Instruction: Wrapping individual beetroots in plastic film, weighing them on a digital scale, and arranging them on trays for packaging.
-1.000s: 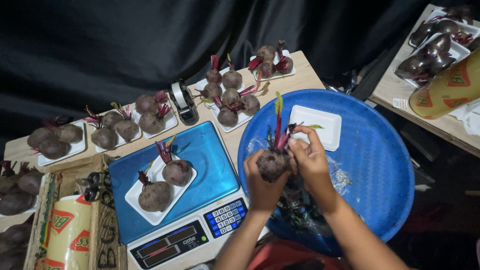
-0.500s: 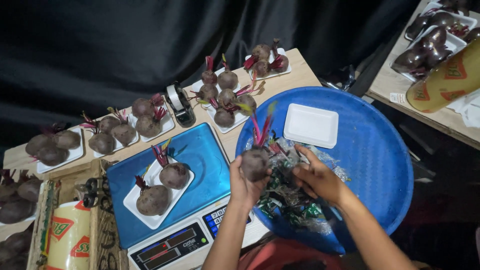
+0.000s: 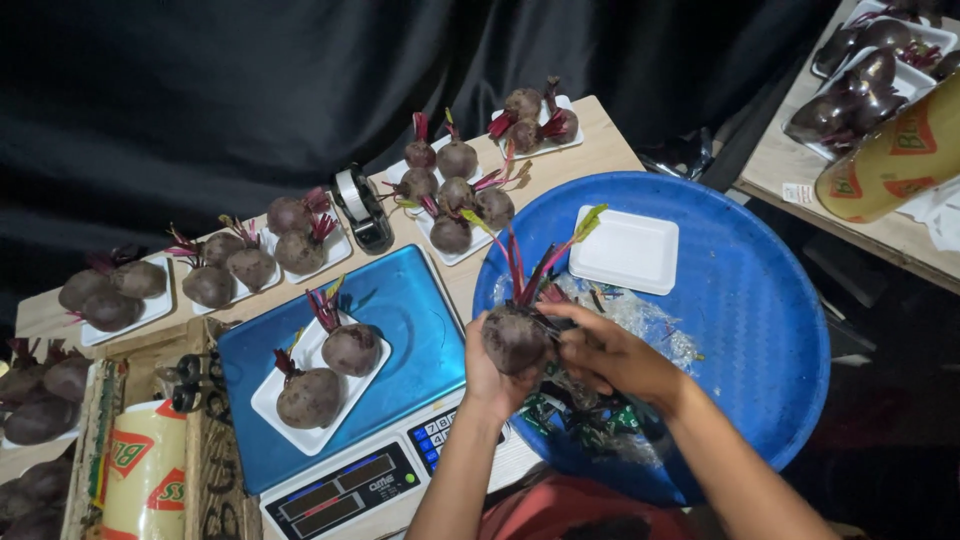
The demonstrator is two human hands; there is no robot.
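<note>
My left hand [image 3: 487, 372] grips a dark red beetroot [image 3: 514, 338] with red stalks and green leaf tips, held over the left rim of a big blue round tub [image 3: 760, 330]. My right hand [image 3: 612, 352] touches the same beetroot from the right, fingers on its top near the stalks. To the left, a blue digital scale [image 3: 405, 310] carries a white foam tray [image 3: 298, 432] with two beetroots [image 3: 348, 348]. An empty white foam tray [image 3: 626, 250] lies in the tub.
Several white trays of beetroots [image 3: 455, 195] line the wooden table [image 3: 600, 140] behind the scale, with a tape dispenser [image 3: 360, 208] among them. Clear plastic and green scraps [image 3: 590, 425] lie in the tub. A yellow film roll [image 3: 140, 480] sits at left, another table with trays [image 3: 870, 70] at right.
Both hands have carried the beetroot leftward, from the middle of the tub toward its left rim near the scale. The head camera has shifted slightly.
</note>
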